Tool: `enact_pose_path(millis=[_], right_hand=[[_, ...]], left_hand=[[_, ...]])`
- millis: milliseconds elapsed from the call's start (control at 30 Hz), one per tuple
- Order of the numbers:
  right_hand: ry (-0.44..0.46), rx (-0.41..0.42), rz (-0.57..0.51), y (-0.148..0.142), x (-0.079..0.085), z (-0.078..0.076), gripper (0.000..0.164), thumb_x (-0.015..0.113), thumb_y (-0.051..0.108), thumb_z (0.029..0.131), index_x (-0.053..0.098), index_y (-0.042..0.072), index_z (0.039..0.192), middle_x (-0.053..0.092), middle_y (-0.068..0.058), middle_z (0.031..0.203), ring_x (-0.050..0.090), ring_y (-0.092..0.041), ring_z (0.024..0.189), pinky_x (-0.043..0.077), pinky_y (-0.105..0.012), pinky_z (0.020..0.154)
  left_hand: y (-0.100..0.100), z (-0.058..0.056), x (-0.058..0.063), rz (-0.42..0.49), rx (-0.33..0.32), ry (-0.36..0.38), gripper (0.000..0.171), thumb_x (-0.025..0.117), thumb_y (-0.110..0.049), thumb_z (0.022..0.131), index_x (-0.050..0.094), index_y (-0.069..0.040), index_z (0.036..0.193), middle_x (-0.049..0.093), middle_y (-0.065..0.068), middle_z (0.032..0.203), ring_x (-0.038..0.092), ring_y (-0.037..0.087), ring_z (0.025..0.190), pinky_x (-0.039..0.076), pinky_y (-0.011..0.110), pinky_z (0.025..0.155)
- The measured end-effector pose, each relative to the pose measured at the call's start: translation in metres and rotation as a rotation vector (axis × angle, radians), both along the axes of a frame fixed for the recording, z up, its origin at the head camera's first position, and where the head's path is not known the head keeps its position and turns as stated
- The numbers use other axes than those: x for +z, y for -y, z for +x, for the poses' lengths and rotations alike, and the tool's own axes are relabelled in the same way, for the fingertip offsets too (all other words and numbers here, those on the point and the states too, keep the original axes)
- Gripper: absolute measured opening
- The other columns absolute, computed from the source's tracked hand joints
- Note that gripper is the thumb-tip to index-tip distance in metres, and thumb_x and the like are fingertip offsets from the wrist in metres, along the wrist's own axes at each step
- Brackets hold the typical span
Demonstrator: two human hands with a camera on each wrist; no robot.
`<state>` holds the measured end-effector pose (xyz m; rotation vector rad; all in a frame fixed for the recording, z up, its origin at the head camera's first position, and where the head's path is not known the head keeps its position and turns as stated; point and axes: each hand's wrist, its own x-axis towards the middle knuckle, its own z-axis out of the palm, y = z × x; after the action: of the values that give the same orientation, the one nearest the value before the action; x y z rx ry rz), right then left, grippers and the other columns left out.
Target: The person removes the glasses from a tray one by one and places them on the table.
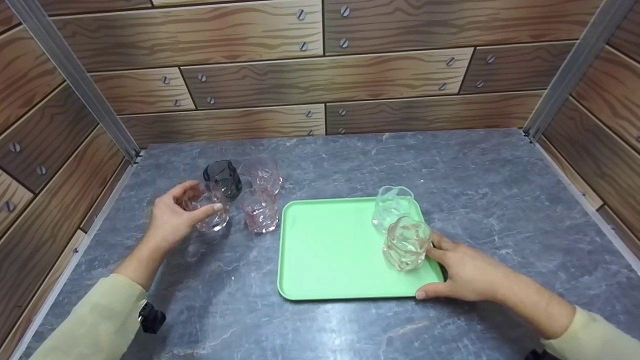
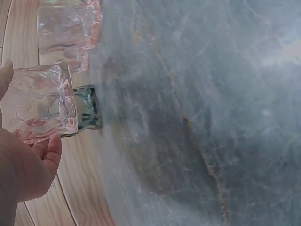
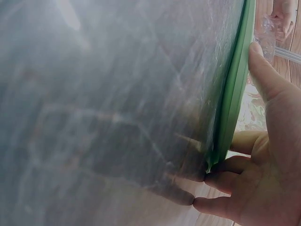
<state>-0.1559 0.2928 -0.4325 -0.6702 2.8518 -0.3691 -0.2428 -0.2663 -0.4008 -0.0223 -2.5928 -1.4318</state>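
Observation:
My left hand [image 1: 172,215] holds a clear, faintly pink glass [image 1: 214,222] between thumb and fingers. In the left wrist view, that glass [image 2: 42,103] appears in front of a dark glass. The grey-black glass [image 1: 227,180] stands just behind it in the head view. Two pale pink glasses, a nearer one [image 1: 261,215] and a farther one [image 1: 264,172], stand to its right. With thumb along the front edge and fingers at the right side, my right hand [image 1: 470,275] grips the corner of a green tray [image 1: 330,250]. Its index finger reaches close to an amber-tinted glass [image 1: 406,245]; contact is unclear.
A clear glass [image 1: 392,207] stands behind the amber one, near the tray's back right corner. The grey marbled tabletop [image 1: 325,330] is bounded at the back and sides by wood-patterned panels [image 1: 320,80] with metal corner posts [image 1: 575,70].

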Motion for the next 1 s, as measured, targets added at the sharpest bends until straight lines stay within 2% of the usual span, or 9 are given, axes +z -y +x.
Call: enact_pose_path(millis=[200, 433, 667, 1000], right_hand=[[0.0, 0.004, -0.004, 0.0, 0.0, 0.0, 0.119, 0.066, 0.088, 0.079, 0.054, -0.007, 0.15, 0.034, -0.036, 0.162, 0.043, -0.062, 0.139, 0.041, -0.073, 0.108], [0.01, 0.008, -0.003, -0.001, -0.001, -0.001, 0.119, 0.066, 0.088, 0.079, 0.053, -0.007, 0.15, 0.034, -0.037, 0.162, 0.043, -0.062, 0.139, 0.041, -0.073, 0.108], [0.009, 0.012, 0.0, -0.001, -0.001, -0.001, 0.119, 0.065, 0.088, 0.08, 0.053, -0.008, 0.15, 0.034, -0.038, 0.161, 0.043, -0.062, 0.139, 0.041, -0.073, 0.109], [0.003, 0.015, -0.006, -0.001, 0.0, 0.0, 0.118, 0.066, 0.087, 0.08, 0.054, -0.007, 0.15, 0.035, -0.037, 0.161, 0.045, -0.063, 0.136, 0.042, -0.072, 0.108]], left_hand=[[0.001, -0.001, -0.01, -0.005, 0.002, 0.003, 0.079, 0.094, -0.027, 0.085, 0.056, 0.003, 0.147, 0.069, 0.021, 0.134, 0.058, 0.023, 0.097, 0.048, 0.018, 0.075], [0.001, -0.001, -0.017, 0.022, -0.011, 0.026, 0.082, 0.094, -0.027, 0.085, 0.053, 0.004, 0.149, 0.066, 0.022, 0.138, 0.06, 0.035, 0.109, 0.05, 0.017, 0.079], [0.002, -0.003, -0.023, -0.008, -0.007, 0.038, 0.085, 0.093, -0.031, 0.085, 0.053, 0.004, 0.15, 0.065, 0.023, 0.141, 0.06, 0.034, 0.109, 0.049, 0.017, 0.079], [0.002, -0.005, -0.028, 0.013, -0.008, 0.027, 0.082, 0.093, -0.024, 0.085, 0.053, 0.007, 0.149, 0.064, 0.027, 0.141, 0.061, 0.036, 0.112, 0.05, 0.015, 0.079]])
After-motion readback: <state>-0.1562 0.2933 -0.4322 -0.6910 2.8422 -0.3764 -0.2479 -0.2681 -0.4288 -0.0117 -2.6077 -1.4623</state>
